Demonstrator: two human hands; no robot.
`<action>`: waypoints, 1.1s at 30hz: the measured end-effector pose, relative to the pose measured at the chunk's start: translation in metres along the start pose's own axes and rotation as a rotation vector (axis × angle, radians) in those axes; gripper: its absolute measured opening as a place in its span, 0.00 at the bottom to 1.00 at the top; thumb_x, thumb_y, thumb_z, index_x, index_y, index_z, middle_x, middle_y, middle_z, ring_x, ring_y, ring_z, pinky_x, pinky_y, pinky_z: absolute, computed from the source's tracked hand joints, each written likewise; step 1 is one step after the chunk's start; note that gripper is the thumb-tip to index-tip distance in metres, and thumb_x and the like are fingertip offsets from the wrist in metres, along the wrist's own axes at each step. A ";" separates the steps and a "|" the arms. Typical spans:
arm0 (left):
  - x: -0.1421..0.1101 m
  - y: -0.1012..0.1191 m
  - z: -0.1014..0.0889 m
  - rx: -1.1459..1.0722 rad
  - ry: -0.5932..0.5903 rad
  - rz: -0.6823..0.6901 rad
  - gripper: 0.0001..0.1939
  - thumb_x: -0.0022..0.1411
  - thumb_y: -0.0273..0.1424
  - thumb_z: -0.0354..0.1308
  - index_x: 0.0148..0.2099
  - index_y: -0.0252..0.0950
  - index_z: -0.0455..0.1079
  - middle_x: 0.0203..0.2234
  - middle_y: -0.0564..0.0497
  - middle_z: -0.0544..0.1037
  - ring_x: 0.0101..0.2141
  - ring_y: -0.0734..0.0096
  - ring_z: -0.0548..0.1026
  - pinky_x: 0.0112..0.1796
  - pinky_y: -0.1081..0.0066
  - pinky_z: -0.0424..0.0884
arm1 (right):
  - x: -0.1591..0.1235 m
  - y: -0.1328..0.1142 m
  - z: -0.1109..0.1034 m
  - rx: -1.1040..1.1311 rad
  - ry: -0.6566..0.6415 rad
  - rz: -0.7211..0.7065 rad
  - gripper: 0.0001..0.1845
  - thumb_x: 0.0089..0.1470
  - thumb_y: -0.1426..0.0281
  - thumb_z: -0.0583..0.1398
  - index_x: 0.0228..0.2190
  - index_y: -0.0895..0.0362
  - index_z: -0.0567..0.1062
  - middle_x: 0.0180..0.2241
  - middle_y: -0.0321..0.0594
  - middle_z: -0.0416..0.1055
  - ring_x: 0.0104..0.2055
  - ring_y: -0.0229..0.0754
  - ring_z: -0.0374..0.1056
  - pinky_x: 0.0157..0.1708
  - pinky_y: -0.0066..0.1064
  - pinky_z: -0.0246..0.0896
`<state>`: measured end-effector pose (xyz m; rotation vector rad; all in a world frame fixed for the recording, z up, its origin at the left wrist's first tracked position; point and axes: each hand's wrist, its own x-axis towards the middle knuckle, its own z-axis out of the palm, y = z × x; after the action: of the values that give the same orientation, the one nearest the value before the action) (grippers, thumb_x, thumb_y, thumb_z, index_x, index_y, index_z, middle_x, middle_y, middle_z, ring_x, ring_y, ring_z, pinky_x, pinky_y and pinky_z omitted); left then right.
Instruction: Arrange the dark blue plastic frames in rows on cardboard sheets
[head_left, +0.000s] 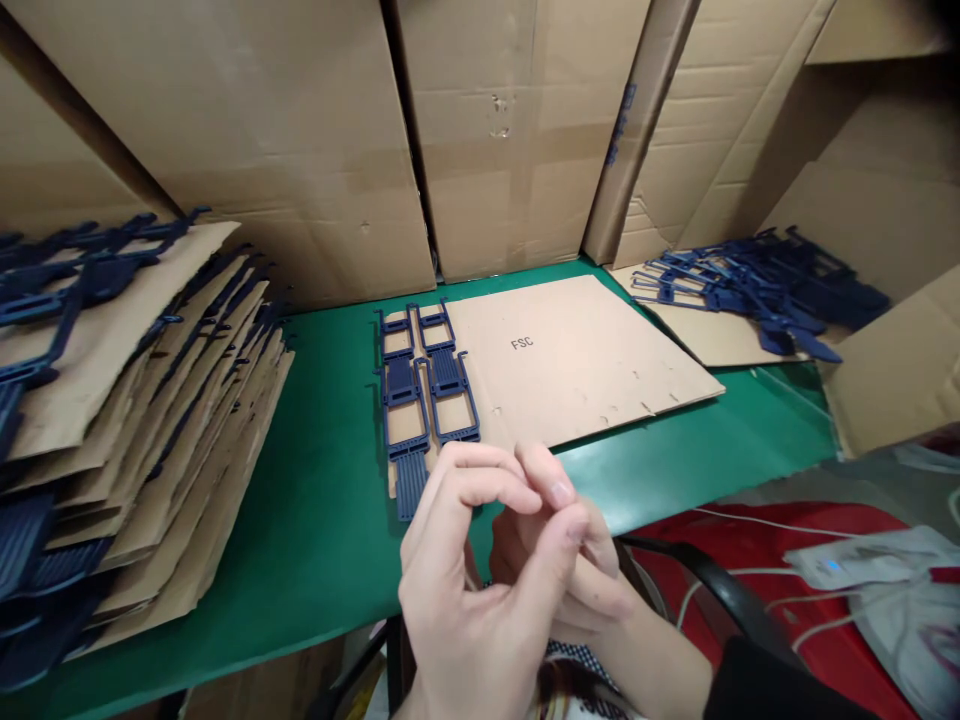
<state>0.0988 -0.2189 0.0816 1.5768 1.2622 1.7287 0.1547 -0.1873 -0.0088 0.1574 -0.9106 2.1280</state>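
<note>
My left hand (pixel 469 590) and my right hand (pixel 592 585) are held together over the near edge of the green table (pixel 330 500). The left hand's fingers are curled and its thumb presses against the right hand's fingertips. My right hand lies partly hidden behind the left, its fingers bent too. I see no object in either hand. Just beyond them, two dark blue plastic frames (pixel 424 385) lie side by side on the left edge of a flat cardboard sheet (pixel 585 360) printed "FSC".
At the left stands a tall stack of cardboard sheets (pixel 150 420) layered with blue frames. A loose pile of blue frames (pixel 765 285) lies on cardboard at the right. Cardboard boxes (pixel 495 130) wall the back. A red surface with white cables (pixel 787 580) is at lower right.
</note>
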 end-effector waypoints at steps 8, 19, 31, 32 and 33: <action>0.003 -0.009 -0.008 0.018 -0.088 -0.021 0.05 0.56 0.27 0.61 0.35 0.40 0.69 0.34 0.49 0.72 0.37 0.65 0.72 0.36 0.66 0.71 | 0.007 -0.028 0.028 0.082 0.143 -0.213 0.15 0.60 0.55 0.49 0.30 0.52 0.54 0.05 0.15 0.53 0.02 0.28 0.39 0.06 0.15 0.46; 0.006 -0.014 -0.006 -0.343 -0.133 -0.270 0.03 0.56 0.27 0.62 0.32 0.39 0.70 0.31 0.50 0.74 0.32 0.69 0.74 0.31 0.71 0.73 | 0.010 -0.030 0.031 -0.191 0.284 -0.353 0.16 0.61 0.55 0.48 0.27 0.52 0.55 0.09 0.21 0.53 0.05 0.27 0.44 0.07 0.15 0.40; 0.010 -0.026 -0.004 -0.492 -0.261 -0.357 0.04 0.59 0.27 0.59 0.32 0.37 0.68 0.34 0.51 0.71 0.34 0.73 0.71 0.36 0.73 0.69 | 0.011 -0.031 0.029 -0.316 0.446 -0.354 0.17 0.60 0.54 0.48 0.27 0.52 0.56 0.08 0.20 0.47 0.06 0.26 0.41 0.09 0.15 0.40; 0.011 -0.027 -0.003 -0.472 -0.251 -0.331 0.04 0.59 0.26 0.59 0.32 0.37 0.68 0.34 0.51 0.71 0.35 0.73 0.71 0.37 0.73 0.68 | 0.010 -0.034 0.029 -0.345 0.459 -0.326 0.16 0.60 0.54 0.48 0.28 0.52 0.58 0.08 0.20 0.48 0.06 0.27 0.41 0.08 0.16 0.39; 0.012 -0.028 -0.003 -0.441 -0.223 -0.289 0.04 0.60 0.26 0.58 0.32 0.37 0.67 0.34 0.51 0.71 0.36 0.73 0.71 0.38 0.72 0.68 | 0.009 -0.037 0.029 -0.383 0.468 -0.309 0.15 0.61 0.55 0.48 0.29 0.52 0.59 0.08 0.21 0.49 0.06 0.27 0.43 0.08 0.16 0.39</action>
<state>0.0873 -0.1968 0.0645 1.2221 0.8735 1.4746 0.1700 -0.1851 0.0364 -0.3593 -0.9186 1.5757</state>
